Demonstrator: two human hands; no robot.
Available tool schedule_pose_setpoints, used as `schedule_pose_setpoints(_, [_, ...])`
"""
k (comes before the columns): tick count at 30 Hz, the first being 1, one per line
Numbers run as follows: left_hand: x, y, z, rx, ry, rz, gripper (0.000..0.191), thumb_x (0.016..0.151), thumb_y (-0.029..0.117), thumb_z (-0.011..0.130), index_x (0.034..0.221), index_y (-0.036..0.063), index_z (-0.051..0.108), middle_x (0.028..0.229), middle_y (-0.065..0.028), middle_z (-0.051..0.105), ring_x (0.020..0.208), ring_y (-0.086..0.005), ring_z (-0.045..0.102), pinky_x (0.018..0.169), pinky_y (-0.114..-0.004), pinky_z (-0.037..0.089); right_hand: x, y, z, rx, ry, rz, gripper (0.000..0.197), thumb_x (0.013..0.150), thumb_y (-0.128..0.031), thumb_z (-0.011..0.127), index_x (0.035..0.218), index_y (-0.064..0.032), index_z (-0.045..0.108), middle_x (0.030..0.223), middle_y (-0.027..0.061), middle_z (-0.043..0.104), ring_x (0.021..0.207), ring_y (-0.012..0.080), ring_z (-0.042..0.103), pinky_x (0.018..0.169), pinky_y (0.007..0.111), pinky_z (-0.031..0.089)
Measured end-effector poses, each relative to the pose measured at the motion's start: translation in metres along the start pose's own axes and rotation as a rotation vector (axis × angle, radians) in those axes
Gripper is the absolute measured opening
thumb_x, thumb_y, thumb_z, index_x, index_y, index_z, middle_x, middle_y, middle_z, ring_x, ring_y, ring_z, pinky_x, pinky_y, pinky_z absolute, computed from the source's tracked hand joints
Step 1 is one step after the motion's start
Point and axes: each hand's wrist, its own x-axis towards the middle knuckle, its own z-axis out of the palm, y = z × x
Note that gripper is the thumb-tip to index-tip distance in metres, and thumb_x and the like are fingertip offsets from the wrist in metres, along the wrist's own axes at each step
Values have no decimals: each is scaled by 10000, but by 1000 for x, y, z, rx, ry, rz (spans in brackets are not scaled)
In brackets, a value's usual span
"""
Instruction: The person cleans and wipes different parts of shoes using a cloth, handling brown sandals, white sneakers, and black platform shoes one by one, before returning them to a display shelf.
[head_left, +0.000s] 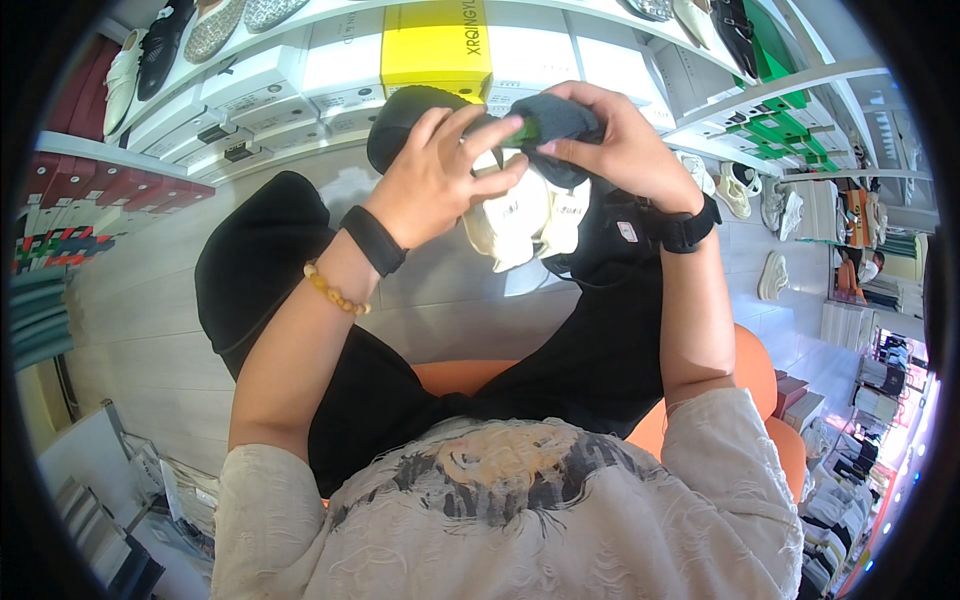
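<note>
My right hand (626, 146) grips a dark grey, soft-looking cloth item (555, 120) between thumb and fingers. At its left end a green patch shows beside the fingertips of my left hand (450, 161). The left fingers are spread and bent over dark material; their exact hold is partly hidden. A rounded black item (409, 120), perhaps part of a shoe, lies behind that hand. Below both hands are cream-coloured items (517, 217), apparently shoes, with writing on them. Next to them, by my right wrist, is a black item with a small white tag (627, 232).
Shoe boxes, one of them yellow (435, 45), fill the low white shelf ahead, with shoes on top (214, 30). Several pairs stand on the floor at right, including a white pair (774, 276). Under me is an orange seat (754, 367). Red boxes (112, 184) line the left shelf.
</note>
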Motion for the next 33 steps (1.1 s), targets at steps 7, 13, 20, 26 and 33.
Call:
schedule_pose_setpoints(7, [2, -16, -13, 118, -96, -75, 527, 683, 167, 729, 1192, 199, 594, 1319, -79, 492, 1185, -267, 483, 986, -416, 354, 2, 13, -17, -265, 264, 7, 309, 802, -84, 706, 1067, 15, 583, 893, 67, 655, 808, 126, 609, 751, 251, 491])
schedule_pose_setpoints(13, [5, -19, -15, -170, 40, -347, 640, 585, 120, 762, 1196, 179, 580, 1272, -71, 525, 1162, -272, 478, 977, -405, 341, 8, 24, -23, -217, 531, -90, 339, 827, -128, 708, 1096, 13, 558, 894, 101, 666, 800, 142, 641, 723, 256, 517])
schedule_pose_setpoints(20, [6, -27, -10, -280, 105, -507, 596, 557, 133, 775, 1122, 130, 583, 1120, -90, 607, 1048, -307, 550, 922, -402, 411, 12, 29, -26, -76, 654, -135, 335, 830, -109, 706, 1102, 10, 550, 929, 81, 658, 842, 122, 622, 761, 249, 502])
schedule_pose_setpoints(26, [1, -28, -3, -462, 163, -662, 589, 544, 155, 798, 1089, 100, 581, 1035, -106, 627, 935, -307, 605, 843, -384, 482, 13, 28, -22, -20, 685, -211, 333, 824, -89, 704, 1098, -10, 532, 950, 61, 633, 863, 113, 596, 767, 250, 488])
schedule_pose_setpoints(33, [6, -26, -10, -427, 139, -713, 609, 539, 169, 809, 1098, 109, 577, 1055, -95, 618, 987, -291, 593, 864, -397, 470, 7, 14, -10, -115, 680, -277, 359, 759, -21, 694, 1073, -22, 519, 961, 69, 605, 883, 144, 588, 794, 258, 472])
